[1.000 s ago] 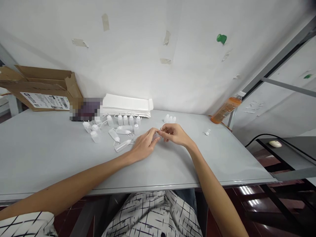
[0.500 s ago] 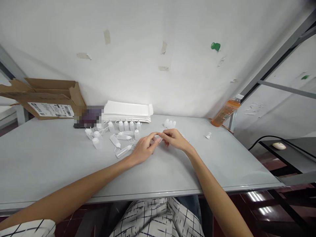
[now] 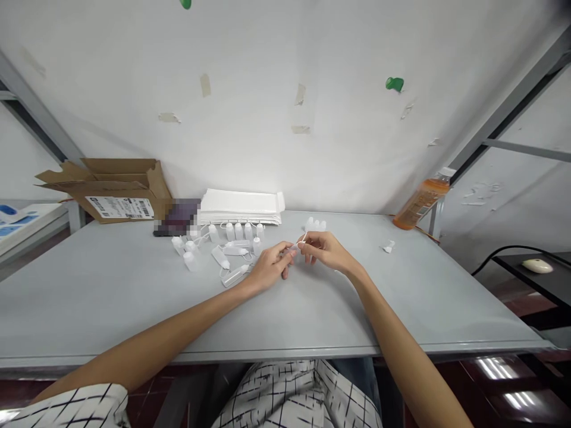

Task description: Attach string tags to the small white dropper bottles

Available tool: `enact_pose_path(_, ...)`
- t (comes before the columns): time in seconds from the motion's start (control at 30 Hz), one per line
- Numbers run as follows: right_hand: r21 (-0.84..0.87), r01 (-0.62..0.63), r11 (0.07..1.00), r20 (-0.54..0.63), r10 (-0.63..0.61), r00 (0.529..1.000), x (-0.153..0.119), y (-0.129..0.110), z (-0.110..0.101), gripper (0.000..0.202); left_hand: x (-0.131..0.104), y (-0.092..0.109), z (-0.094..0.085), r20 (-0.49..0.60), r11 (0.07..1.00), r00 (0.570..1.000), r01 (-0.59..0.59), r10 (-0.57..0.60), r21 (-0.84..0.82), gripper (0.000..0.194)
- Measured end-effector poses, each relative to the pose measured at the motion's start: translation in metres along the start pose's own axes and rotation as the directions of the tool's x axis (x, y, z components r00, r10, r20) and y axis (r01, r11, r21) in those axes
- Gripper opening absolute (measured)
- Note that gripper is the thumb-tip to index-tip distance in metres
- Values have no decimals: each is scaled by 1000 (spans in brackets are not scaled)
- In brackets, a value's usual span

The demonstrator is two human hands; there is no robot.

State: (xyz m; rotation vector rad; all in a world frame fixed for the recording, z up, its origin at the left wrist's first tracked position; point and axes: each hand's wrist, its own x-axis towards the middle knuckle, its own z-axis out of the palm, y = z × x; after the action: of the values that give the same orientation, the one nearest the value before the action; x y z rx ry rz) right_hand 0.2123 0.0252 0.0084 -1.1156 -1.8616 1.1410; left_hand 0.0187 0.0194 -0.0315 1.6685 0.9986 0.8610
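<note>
My left hand [image 3: 270, 266] is closed around a small translucent dropper bottle [image 3: 292, 247], held just above the table at the middle. My right hand [image 3: 329, 249] pinches the capped end of that bottle, and a thin white strap shows at its fingertips. Fingers hide most of the bottle and the exact grip on the cap. Left of my hands, several like bottles lie on their sides, one of them a clear lying bottle [image 3: 235, 275]. Behind these, upright bottles [image 3: 238, 230] stand in a row. More small bottles [image 3: 315, 224] stand just beyond my right hand.
A stack of white flat sheets or boxes [image 3: 241, 206] lies against the wall, beside a blurred dark object [image 3: 178, 217] and an open cardboard box [image 3: 120, 190]. An orange drink bottle [image 3: 422, 202] leans at the right. White scraps [image 3: 389, 246] lie on the grey table [image 3: 423, 297].
The view has turned slightly left, so everything sits further right. My fingers have shifted on the bottle, and its thin white strap now shows by my right fingertips.
</note>
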Motion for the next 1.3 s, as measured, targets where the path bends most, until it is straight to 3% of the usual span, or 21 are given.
enact_pose_path(0.23, 7, -26, 1000, 4, 26, 1000, 0, -1, -3, 19, -1, 0, 0, 7, 1000, 1000, -23, 23, -3, 36)
enact_pose_path(0.63, -79, -130, 988, 45, 134, 990, 2, 7, 1, 23, 1, -3, 1, -17, 990, 1000, -13, 16, 141, 29)
enact_pose_path(1.03, -61, -101, 993, 12, 101, 995, 2, 7, 4, 46, -5, 9, 1, -1, 974, 998, -64, 66, 217, 25)
enact_pose_path(1.3, -52, -68, 996, 40, 70, 997, -1, 2, -2, 36, -5, 7, 0, 21, 987, 999, -36, 33, 159, 29)
